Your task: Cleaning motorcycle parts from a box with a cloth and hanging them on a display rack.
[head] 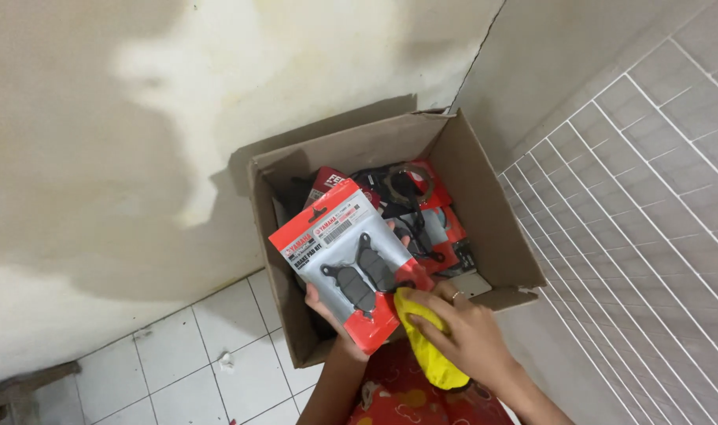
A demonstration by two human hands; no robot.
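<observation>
Head view, looking down into a corner of a room.

Left hand (327, 311) holds a blister pack (349, 264) from beneath: fingers wrapped round its lower left edge, thumb side hidden behind the card. The pack is red-edged with a clear window showing two dark pads; it is tilted, face up toward the camera, held just above the front of the box (500, 228). That tilt presents the front face to the other hand.

Right hand (461, 330) is closed on a yellow cloth (426, 342), bunched under the palm, fingers curled over it. The cloth touches the pack's lower right corner (a ring shows on one finger). The grip looks firm; the cloth hangs below the hand toward the wrist.

Box: open cardboard, flaps up, standing against the wall (138, 157) on the tile floor (217, 346). Inside, behind the held pack, lie more red packs (430, 212) of similar kind, stacked loosely and overlapping; the exact count cannot be told.

A white wire grid (642, 205) leans at the right, just beside the box. Red patterned fabric (410, 397) shows at the bottom edge, between the forearms.
</observation>
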